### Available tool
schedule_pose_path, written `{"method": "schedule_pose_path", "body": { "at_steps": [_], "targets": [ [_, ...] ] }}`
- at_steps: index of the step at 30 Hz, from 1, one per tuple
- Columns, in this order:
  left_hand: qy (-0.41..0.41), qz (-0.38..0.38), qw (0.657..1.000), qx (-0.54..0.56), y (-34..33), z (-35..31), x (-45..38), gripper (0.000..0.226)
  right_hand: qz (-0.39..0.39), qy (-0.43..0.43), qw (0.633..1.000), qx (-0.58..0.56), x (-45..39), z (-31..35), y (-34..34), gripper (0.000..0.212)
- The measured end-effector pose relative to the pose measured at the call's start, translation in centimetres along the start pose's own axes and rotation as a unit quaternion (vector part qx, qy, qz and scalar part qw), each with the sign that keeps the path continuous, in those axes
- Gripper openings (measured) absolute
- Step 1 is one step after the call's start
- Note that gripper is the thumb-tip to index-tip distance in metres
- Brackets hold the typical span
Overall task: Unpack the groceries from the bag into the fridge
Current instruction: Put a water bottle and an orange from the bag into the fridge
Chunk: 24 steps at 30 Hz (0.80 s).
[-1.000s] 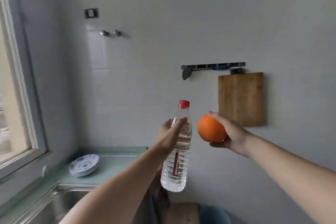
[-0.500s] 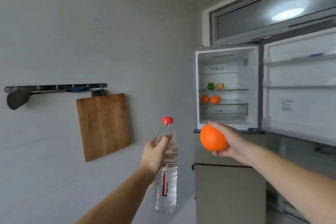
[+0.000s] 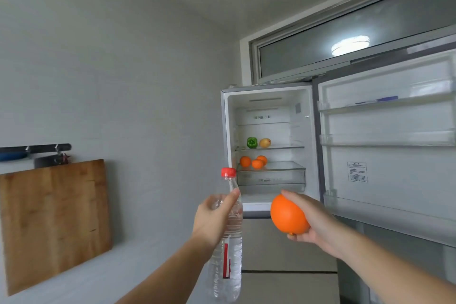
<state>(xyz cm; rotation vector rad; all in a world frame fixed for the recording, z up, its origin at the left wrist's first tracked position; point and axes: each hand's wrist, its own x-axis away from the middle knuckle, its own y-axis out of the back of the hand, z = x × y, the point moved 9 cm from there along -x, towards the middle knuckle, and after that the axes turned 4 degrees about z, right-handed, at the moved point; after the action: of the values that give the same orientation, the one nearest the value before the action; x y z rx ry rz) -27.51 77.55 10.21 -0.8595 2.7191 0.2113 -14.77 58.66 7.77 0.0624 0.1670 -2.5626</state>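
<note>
Left hand (image 3: 212, 219) grips a water bottle (image 3: 228, 249) upright. Right hand (image 3: 313, 221) cups an orange (image 3: 287, 215). Both raised before the open fridge (image 3: 269, 116); three oranges (image 3: 254, 161) on its lower shelf.

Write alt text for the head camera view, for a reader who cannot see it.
A person's left hand grips a water bottle and the right hand holds an orange, both raised toward an open fridge already holding three oranges.
</note>
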Motion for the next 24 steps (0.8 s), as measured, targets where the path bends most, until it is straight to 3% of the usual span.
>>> {"method": "schedule_pose_path", "body": {
  "at_steps": [9, 16, 19, 21, 24],
  "targets": [
    [-0.009, -0.008, 1.000, 0.006, -5.0, 2.2, -11.9, 0.045, -0.032, -0.009, 0.999, -0.005, -10.5, -2.2, 6.3, 0.039],
    [-0.020, 0.035, 0.999, 0.015, -8.5, 7.0, -25.3, 0.050, -0.077, 0.019, 0.996, 0.039, -21.7, -2.8, 9.5, 0.035],
    [-0.016, 0.052, 0.998, 0.043, -9.7, 8.4, -31.5, 0.038, -0.111, 0.054, 0.990, 0.063, -27.4, -1.9, 10.8, 0.034],
    [-0.023, 0.057, 0.997, 0.043, -10.0, 8.7, -35.5, 0.035, -0.130, 0.072, 0.986, 0.081, -31.0, -1.3, 11.3, 0.050],
    [-0.041, 0.045, 0.997, 0.037, -9.9, 9.4, -41.3, 0.056, -0.148, 0.067, 0.980, 0.116, -36.5, -1.5, 12.2, 0.092]
  ]
}}
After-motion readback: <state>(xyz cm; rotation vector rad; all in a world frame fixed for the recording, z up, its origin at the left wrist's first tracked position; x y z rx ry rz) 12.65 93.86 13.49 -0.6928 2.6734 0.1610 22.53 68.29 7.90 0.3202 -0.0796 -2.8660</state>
